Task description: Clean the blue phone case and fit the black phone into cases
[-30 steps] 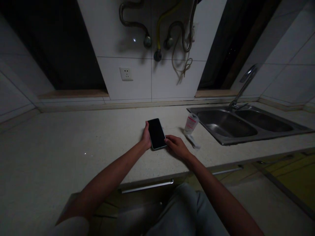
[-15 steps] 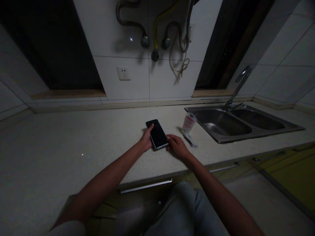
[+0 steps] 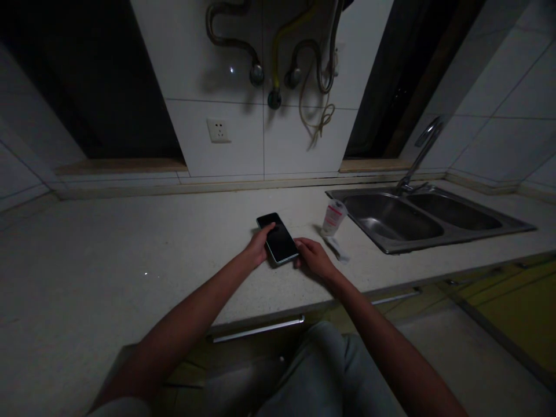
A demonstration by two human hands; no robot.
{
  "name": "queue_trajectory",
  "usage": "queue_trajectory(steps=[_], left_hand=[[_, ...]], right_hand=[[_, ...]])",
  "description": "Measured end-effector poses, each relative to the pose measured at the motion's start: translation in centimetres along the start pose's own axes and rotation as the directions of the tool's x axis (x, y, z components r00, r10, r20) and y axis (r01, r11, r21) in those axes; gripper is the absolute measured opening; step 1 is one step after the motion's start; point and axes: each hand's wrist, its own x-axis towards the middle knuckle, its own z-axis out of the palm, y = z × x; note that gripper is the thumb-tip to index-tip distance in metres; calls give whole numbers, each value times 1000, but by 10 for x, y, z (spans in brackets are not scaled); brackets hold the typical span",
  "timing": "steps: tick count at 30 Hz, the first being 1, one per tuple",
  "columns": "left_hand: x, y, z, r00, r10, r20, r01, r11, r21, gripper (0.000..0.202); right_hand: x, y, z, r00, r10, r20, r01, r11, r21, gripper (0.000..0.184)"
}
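Observation:
A smartphone (image 3: 281,243) with a dark screen is held low over the pale countertop, tilted so its top end points away and to the left. My left hand (image 3: 259,246) wraps its left side, with the thumb lying across the upper part of the screen. At the lower right corner of the phone, my right hand (image 3: 316,258) is closed, thumb and forefinger at the edge; its other fingers are curled and partly hidden. To the right of that hand stands a clear plastic cup (image 3: 334,218) with red print. A small whitish wrapper-like piece (image 3: 336,249) lies just in front of the cup.
A double steel sink (image 3: 382,246) with a curved faucet (image 3: 428,142) is set into the counter (image 3: 195,231) at right. Pipes (image 3: 230,41) and a loose cord (image 3: 321,121) hang on the tiled wall, near a socket (image 3: 218,131). Drawer handles (image 3: 258,330) run below the front edge.
My left thumb has slid slightly to the right and down over the screen. The phone has tilted a little. My right hand stays at the corner.

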Motion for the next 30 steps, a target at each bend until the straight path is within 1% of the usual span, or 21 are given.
queue_trajectory(steps=[2,5,8,10,14,17,20,26,30], left_hand=[[0,0,-1,1000,0,16,1,1000,-8,19],[-1,1,-2,1000,10,11,-10,1000,-10,25],[-4,4,-2,1000,-4,-2,4,1000,15,26],[-6,8,-1,999,-32,1,32,999,35,26],[-8,12,-1,999,-48,-7,48,999,23,26],[-9,14,-1,997,-75,2,75,997,4,29],[-9,15,-1,995,-102,1,102,995,-1,30],[-9,14,-1,997,-72,-17,71,997,-22,32],[-9,16,0,997,-67,-42,67,998,-17,34]], right_hand=[[-1,-2,-1,998,45,40,-47,997,61,46],[-2,-3,0,990,102,96,-118,977,180,47],[-3,-1,3,990,97,105,-122,956,267,43],[-3,1,5,991,86,106,-112,956,273,42],[-2,8,7,992,48,118,-72,975,210,39],[-1,8,5,998,-7,70,2,998,64,34],[-1,5,4,996,-76,40,78,995,-63,33],[0,1,7,994,-110,20,112,983,-142,35],[0,3,10,987,-158,34,162,977,-137,37]])
